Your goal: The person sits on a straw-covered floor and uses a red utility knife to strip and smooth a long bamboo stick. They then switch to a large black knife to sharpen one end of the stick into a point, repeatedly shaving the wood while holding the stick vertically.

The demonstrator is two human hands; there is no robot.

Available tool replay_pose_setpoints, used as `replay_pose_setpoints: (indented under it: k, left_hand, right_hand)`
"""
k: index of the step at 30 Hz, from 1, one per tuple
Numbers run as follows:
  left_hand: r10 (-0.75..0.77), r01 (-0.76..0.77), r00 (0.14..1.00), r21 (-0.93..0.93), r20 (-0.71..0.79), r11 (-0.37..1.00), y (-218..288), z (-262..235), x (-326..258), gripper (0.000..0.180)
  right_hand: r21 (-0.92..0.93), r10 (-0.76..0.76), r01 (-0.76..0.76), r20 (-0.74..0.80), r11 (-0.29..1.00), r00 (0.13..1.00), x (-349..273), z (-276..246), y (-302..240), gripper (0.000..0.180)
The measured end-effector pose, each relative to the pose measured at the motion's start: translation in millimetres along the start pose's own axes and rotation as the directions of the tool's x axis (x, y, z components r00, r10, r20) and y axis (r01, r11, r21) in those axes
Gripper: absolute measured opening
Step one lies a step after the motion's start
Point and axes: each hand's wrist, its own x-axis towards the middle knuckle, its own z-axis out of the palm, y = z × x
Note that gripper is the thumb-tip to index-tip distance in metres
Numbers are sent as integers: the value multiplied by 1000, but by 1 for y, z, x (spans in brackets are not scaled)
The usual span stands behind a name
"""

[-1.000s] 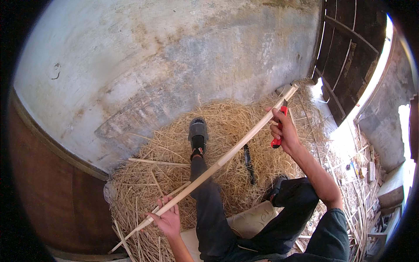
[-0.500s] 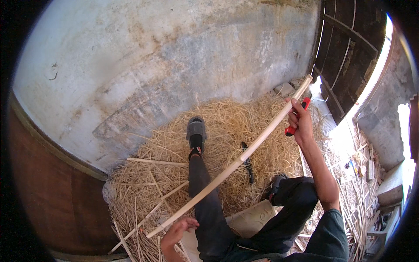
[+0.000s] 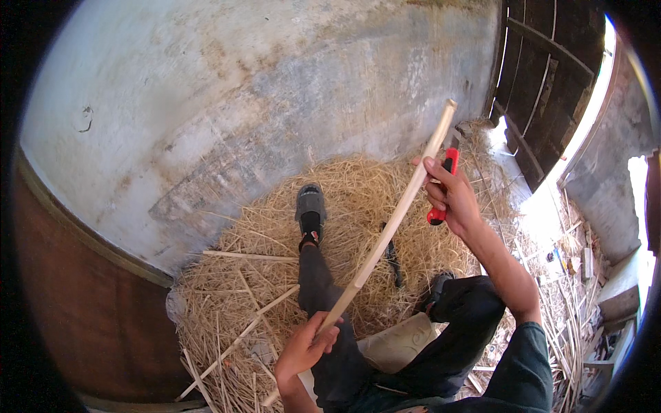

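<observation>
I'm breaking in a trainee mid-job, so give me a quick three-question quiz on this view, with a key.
1. Which hand holds the red utility knife?
2. True or false: the left hand grips the pale strip.
3. What lies around the dark sandal nearer the wall?
A: gravel
B: loose straw-like litter
C: carpet

Key:
1. The right hand.
2. True.
3. B.

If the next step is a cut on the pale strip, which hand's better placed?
Right hand, likely: it holds the red cutter right beside the pale strip's upper part. The left hand grips the strip lower down, without a tool, so it seems better for steadying.
</observation>
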Motion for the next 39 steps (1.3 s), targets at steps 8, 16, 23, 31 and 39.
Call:
replay_pose_setpoints:
  k: [8, 16, 23, 31, 39]
  left_hand:
    - [-210, 160, 958, -244, -194, 957, -21, -4, -11, 24]
    - [-260, 144, 928, -383, -269, 912, -29, -3, -10, 27]
    - [-258, 141, 934, -405, -249, 903, -29, -10, -14, 29]
    - [-263, 167, 949, -434, -172, 885, -32, -6, -10, 33]
    - [-184, 129, 978, -415, -94, 900, -30, -2, 5, 37]
  right_hand:
    - [-564, 221, -64, 215, 824, 951, 110, -38, 63, 46]
    - [-1000, 524, -4, -7, -6, 852, 83, -178, 389, 40]
    - [-962, 743, -103, 126, 253, 657, -12, -119, 516, 43]
    - [-879, 363, -448, -368, 165, 856, -13, -108, 429, 56]
    - [-811, 346, -576, -515, 101, 785, -10, -178, 474, 40]
